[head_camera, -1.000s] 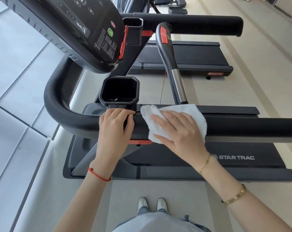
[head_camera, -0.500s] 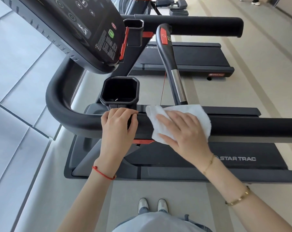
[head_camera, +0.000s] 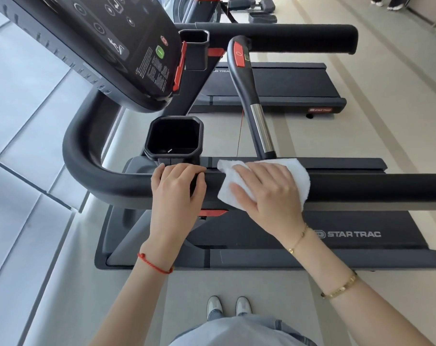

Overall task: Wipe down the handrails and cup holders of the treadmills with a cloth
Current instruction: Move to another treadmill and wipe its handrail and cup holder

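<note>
"STAR TRAC" printed in grey on the near treadmill deck (head_camera: pixel 349 236); the same logo shows on a small red tag on the far treadmill (head_camera: pixel 320 110). White terry cloth (head_camera: pixel 297 178) is draped over the black padded handrail (head_camera: pixel 376 187), just right of the square black cup holder (head_camera: pixel 174 136). Right hand (head_camera: pixel 267 193) lies flat on the cloth, fingers straight, pressing. Left hand (head_camera: pixel 178 188) grips the rail below the cup holder, fingers curled over it. Console (head_camera: pixel 117 46) overhangs top left. Chrome-banded grip bar (head_camera: pixel 257 113) rises behind the cloth.
</note>
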